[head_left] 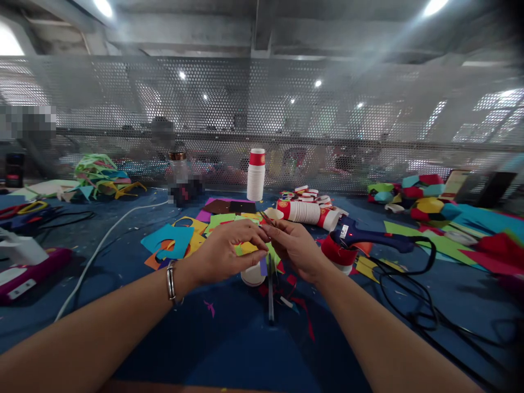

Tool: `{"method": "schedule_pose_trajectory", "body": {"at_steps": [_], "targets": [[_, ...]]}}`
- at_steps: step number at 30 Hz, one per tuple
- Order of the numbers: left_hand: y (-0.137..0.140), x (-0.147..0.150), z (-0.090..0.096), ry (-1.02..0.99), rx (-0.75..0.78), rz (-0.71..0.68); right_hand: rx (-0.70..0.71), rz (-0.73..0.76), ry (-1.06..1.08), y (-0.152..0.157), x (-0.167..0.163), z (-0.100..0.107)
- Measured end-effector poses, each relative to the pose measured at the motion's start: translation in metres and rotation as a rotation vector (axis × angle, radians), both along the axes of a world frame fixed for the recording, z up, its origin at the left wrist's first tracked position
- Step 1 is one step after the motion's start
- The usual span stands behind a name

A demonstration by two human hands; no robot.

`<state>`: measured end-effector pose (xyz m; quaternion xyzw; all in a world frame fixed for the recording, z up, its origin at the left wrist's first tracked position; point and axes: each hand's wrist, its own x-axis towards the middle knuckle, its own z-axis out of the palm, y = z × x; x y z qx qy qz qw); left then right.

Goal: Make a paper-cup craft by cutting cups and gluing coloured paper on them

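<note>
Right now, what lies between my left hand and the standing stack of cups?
In the head view: coloured paper beyond your left hand, then a black sheet nearer the stack.

Your bare left forearm enters at the lower left and slopes inward and away from you; your bare right forearm mirrors it from the lower right. Both elbows lie outside the view. The left wrist and right wrist are nearly straight, in line with their forearms. The left hand presents its back upward, its fingers gently curved toward the right and its thumb extended below, a gap between them. The right hand is closed in a pinch: thumb and index finger together, remaining fingers curled beneath. The fingertips of both hands meet closely near the centre; whether they touch cannot be determined.
</note>
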<state>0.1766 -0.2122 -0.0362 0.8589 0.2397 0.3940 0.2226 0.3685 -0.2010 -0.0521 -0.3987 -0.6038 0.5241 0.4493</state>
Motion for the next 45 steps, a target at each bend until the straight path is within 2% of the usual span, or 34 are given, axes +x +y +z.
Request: {"method": "schedule_pose_trajectory", "body": {"at_steps": [6, 12, 15, 19, 24, 28, 30, 33, 41, 45], "targets": [[0.002, 0.004, -0.008, -0.101, -0.155, 0.020, -0.048, 0.025, 0.074, 0.000, 0.000, 0.000], [0.006, 0.005, -0.014, -0.203, -0.325, -0.076, -0.051, 0.063, 0.104, -0.002, -0.001, 0.001], [0.010, 0.002, -0.016, -0.196, -0.444, -0.126, -0.053, 0.088, 0.106, -0.003, -0.001, 0.001], [0.015, 0.001, -0.018, -0.206, -0.524, -0.138, -0.054, 0.100, 0.095, -0.003, -0.002, 0.002], [0.015, 0.004, -0.020, -0.326, -0.679, -0.027, -0.049, 0.036, 0.110, -0.001, -0.002, 0.002], [0.015, 0.003, -0.022, -0.272, -0.879, 0.008, -0.041, -0.018, 0.102, 0.000, -0.002, 0.001], [0.016, 0.003, -0.024, -0.275, -0.896, 0.001, -0.034, -0.033, 0.092, 0.001, -0.001, 0.000], [0.018, 0.004, -0.025, -0.347, -0.845, 0.005, -0.027, -0.042, 0.078, 0.003, 0.000, -0.002], [0.015, 0.009, -0.015, -0.560, -0.743, 0.123, -0.042, 0.014, 0.060, 0.000, 0.000, 0.000], [0.012, 0.012, -0.014, -0.595, -0.766, 0.108, -0.064, 0.052, 0.061, 0.000, -0.002, 0.001]]}}
